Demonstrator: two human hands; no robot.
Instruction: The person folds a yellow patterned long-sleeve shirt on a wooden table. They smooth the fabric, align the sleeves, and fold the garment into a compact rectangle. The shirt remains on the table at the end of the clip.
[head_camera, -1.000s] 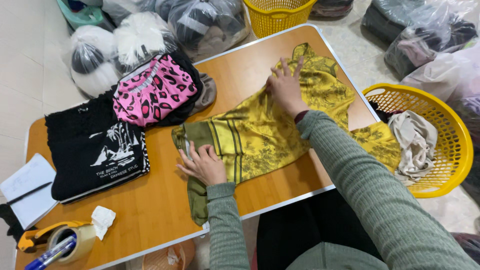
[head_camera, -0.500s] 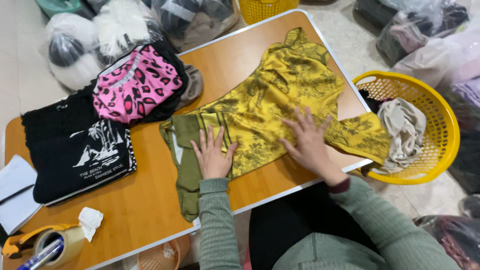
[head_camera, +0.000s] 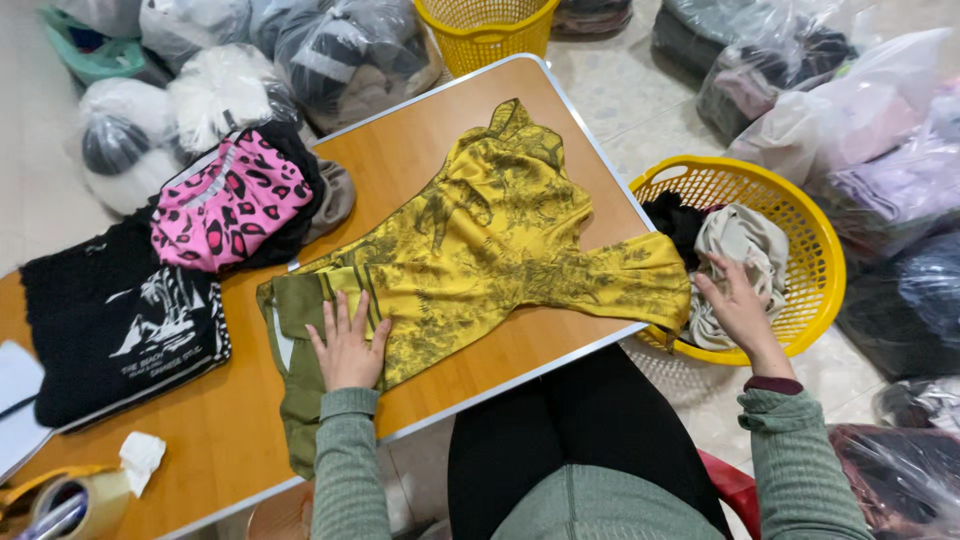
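Head view: a wooden table (head_camera: 200, 440) stands on a tiled floor (head_camera: 640, 90) amid bagged clothing. A yellow printed garment (head_camera: 480, 240) lies flat on the table, long axis diagonal, neckline toward the far right corner, olive hem toward the near left. Left hand (head_camera: 347, 345), fingers spread, presses the hem; right hand (head_camera: 738, 308), open, touches beige cloth (head_camera: 745, 250) in the yellow basket (head_camera: 820, 270).

Left hand (head_camera: 347, 350): flat, fingers spread, pressing the yellow printed garment (head_camera: 480, 240) on the wooden table (head_camera: 200, 440).
Right hand (head_camera: 735, 305): off the table edge, touching the beige cloth (head_camera: 745, 245) (inside the yellow basket (head_camera: 800, 215)).
Beyond left hand: pink leopard-print item (head_camera: 225, 200), black printed shirt (head_camera: 120, 320).
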